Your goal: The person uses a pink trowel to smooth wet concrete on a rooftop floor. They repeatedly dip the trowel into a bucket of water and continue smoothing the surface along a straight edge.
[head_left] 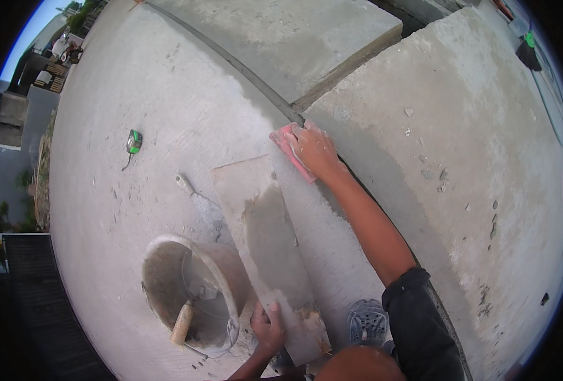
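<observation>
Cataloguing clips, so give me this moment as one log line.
left hand: holding long board | right hand: gripping pink block beside slab seam | nearby: bucket, trowel, tape measure

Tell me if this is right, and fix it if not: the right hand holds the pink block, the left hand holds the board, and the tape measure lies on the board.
The tape measure is misplaced: the head view shows it on the concrete, left of the board. The right hand does hold the pink block, and the left hand the board.

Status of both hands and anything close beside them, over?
Right hand holding pink tool against concrete. Left hand gripping board. Bucket just left of board.
</observation>
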`<state>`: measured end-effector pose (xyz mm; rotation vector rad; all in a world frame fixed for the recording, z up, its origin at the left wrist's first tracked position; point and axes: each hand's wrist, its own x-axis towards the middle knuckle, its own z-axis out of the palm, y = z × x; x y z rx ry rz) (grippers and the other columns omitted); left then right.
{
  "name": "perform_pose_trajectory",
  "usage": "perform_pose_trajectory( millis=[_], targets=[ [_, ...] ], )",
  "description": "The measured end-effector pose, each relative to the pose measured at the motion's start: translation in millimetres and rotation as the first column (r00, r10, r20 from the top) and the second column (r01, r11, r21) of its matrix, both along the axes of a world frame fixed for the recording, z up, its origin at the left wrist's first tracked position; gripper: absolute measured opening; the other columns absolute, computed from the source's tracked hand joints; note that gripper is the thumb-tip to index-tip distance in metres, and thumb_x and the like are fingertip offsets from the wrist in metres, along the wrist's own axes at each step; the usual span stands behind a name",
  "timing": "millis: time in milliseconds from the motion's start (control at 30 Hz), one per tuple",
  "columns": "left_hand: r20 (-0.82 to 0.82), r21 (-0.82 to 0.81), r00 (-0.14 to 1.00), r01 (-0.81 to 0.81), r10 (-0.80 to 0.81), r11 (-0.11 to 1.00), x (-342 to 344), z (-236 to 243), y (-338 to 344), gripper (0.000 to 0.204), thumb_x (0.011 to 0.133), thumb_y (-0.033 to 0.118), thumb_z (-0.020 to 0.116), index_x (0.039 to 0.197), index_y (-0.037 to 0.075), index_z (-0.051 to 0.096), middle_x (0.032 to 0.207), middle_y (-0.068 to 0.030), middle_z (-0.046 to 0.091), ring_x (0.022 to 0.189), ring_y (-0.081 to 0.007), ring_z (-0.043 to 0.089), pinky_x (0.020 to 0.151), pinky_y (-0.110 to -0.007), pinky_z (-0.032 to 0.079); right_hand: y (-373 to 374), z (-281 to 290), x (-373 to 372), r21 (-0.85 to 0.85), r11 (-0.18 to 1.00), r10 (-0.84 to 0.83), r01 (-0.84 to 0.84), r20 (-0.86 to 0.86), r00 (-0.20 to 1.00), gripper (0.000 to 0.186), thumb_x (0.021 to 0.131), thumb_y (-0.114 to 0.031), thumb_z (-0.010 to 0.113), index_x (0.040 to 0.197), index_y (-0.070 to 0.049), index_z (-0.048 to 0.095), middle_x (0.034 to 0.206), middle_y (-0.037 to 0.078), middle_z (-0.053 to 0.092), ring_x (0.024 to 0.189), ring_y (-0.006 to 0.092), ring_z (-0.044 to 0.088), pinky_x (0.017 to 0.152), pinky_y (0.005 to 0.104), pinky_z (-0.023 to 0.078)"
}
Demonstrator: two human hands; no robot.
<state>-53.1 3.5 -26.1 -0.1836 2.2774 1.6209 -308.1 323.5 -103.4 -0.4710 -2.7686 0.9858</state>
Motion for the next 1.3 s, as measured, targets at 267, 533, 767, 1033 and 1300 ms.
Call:
perform_pose_trajectory(
  millis=[267,533,767,1033,1300],
  targets=[
    [-0.07,-0.014,0.997,-0.03,0.028,0.999,4,14,-1,0.034,0.109,0.023,0.054,0.129,-0.005,0.059,0.114,-0.0116,0.068,0.098,-0.0146,0.065,0.089,-0.032,0.052,-18,19,105,-0.45,0.87,0.137,-0.199,-0.167,0.976,0.036,0.103,-0.026,0.062,0.127,-0.002,0.072,0.1,0.019,0.068,0.085,0.0339,0.065,0.078,0.0429,0.053],
    [0.072,0.17,0.985,0.144,-0.158,0.975,-35,-2,13,0.034,0.111,0.027,0.053,0.121,-0.003,0.066,0.102,-0.0044,0.071,0.092,-0.0095,0.063,0.081,-0.029,0.052,-55,75,177,-0.121,0.928,0.181,-0.354,-0.683,0.707,0.042,0.087,-0.008,0.077,0.127,0.003,0.071,0.1,0.015,0.066,0.079,0.0268,0.062,0.069,0.0362,0.053],
    [0.121,0.242,0.986,0.08,-0.112,0.967,-30,5,-9,0.036,0.11,0.027,0.055,0.13,-0.002,0.062,0.113,-0.0069,0.072,0.097,-0.0094,0.065,0.084,-0.027,0.052,-46,42,307,-0.012,0.921,0.358,-0.39,-0.371,0.857,0.038,0.086,-0.012,0.078,0.123,0.0,0.074,0.091,0.011,0.062,0.076,0.0222,0.059,0.066,0.0362,0.054],
    [0.256,0.422,0.948,0.068,-0.191,0.904,-17,3,13,0.043,0.11,0.032,0.058,0.137,-0.001,0.058,0.116,-0.0068,0.071,0.102,-0.0105,0.065,0.091,-0.028,0.052,-32,91,286,-0.175,0.96,0.079,-0.218,-0.579,0.811,0.039,0.091,-0.007,0.073,0.129,0.001,0.072,0.084,0.012,0.056,0.072,0.0237,0.055,0.065,0.0331,0.047],
    [0.087,0.265,0.976,0.171,-0.2,0.949,-20,-22,-24,0.063,0.11,0.05,0.049,0.143,-0.004,0.053,0.128,-0.0135,0.067,0.119,-0.0185,0.061,0.107,-0.034,0.045,-46,73,340,-0.06,0.986,0.144,-0.156,-0.167,0.975,0.034,0.102,-0.012,0.063,0.131,0.005,0.069,0.089,0.013,0.058,0.079,0.0221,0.058,0.072,0.0366,0.049]
  ],
)
